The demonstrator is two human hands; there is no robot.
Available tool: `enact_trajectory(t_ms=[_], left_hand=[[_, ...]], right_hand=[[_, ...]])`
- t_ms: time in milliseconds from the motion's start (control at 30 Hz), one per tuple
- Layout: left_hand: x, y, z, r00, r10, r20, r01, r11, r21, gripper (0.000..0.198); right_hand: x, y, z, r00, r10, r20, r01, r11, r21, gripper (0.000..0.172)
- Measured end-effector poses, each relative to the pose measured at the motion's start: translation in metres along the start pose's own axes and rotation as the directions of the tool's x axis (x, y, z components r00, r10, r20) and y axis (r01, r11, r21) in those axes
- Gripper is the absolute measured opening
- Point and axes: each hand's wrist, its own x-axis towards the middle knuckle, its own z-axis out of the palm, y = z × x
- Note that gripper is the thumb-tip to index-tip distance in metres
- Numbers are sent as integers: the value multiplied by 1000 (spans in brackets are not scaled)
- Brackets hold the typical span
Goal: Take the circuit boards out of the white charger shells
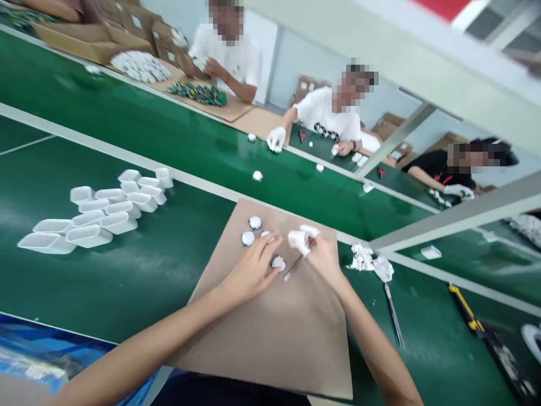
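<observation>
My left hand (253, 265) is over the cardboard sheet (270, 332), fingers spread, its fingertips among several small round white pieces with green edges. One such piece (278, 263) lies beside its thumb, and two others (255, 223) (248, 238) sit further left. Another (266, 235) is partly covered by the fingers. My right hand (322, 254), with white coverings on some fingertips, is closed on a small white piece (299, 241). A thin metal tool (293, 269) slants down from under this hand; whether the fingers hold it is unclear.
Several white cups (88, 235) stand on the green table (169, 270) at left. White bundles (362, 256), tweezers (394, 316) and a yellow-black tool (469, 316) lie at right. Beyond a rail runs a green belt (203, 152) carrying small pieces; people work behind it.
</observation>
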Motion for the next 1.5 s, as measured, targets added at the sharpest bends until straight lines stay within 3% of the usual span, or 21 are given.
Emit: enact_trajectory(t_ms=[67, 167, 267, 367, 467, 600, 700, 833, 900, 1000, 1100, 1167, 1267, 1333, 1500], left_hand=[[10, -24, -18, 988, -150, -43, 154, 984, 87, 47], [15, -69, -61, 930, -310, -200, 349, 915, 202, 42], [4, -116, -105, 834, -446, -326, 537, 793, 288, 43], [-9, -160, -135, 743, -567, -357, 669, 655, 351, 44], [-7, -199, -149, 677, -662, -321, 730, 553, 401, 51], [20, -238, -155, 604, -773, -194, 756, 478, 448, 50], [35, -255, -156, 558, -822, -114, 756, 448, 477, 40], [38, -263, -157, 561, -822, -95, 755, 462, 466, 35], [38, -260, -155, 603, -791, -105, 744, 510, 432, 35], [43, -239, -146, 732, -670, -123, 666, 666, 336, 37], [51, -197, -130, 872, -471, -130, 488, 852, 188, 42], [54, -160, -117, 930, -342, -134, 354, 932, 78, 39], [56, -100, -95, 973, -201, -118, 190, 977, -99, 32], [54, -62, -79, 980, -178, -91, 155, 964, -218, 32], [37, 4, -38, 944, -326, 52, 311, 824, -473, 35]], right_hand=[[53, 10, -18, 995, 66, -74, -77, 986, -145, 39], [109, 20, -39, 989, 137, -60, -149, 937, -317, 31], [131, 25, -47, 988, 154, 19, -131, 892, -433, 31], [145, 22, -41, 992, 116, 58, -72, 865, -497, 31], [173, 5, -18, 996, 3, 87, 41, 871, -490, 36], [227, -25, 31, 972, -137, 188, 201, 903, -380, 41], [260, -37, 55, 957, -131, 258, 205, 936, -286, 37], [275, -32, 60, 949, -90, 302, 125, 987, -97, 33], [270, -25, 55, 955, -84, 283, 73, 996, 50, 33], [239, -13, 46, 978, -76, 193, 7, 943, 332, 33], [183, -5, 36, 997, -51, 63, 0, 772, 636, 41], [137, -4, 29, 1000, -29, 4, 14, 615, 788, 49], [67, -7, 20, 1000, 9, -6, 2, 408, 913, 48], [25, -12, 16, 999, 36, 25, -35, 307, 951, 42], [-49, -20, 19, 987, 76, 140, -150, 145, 978, 37]])
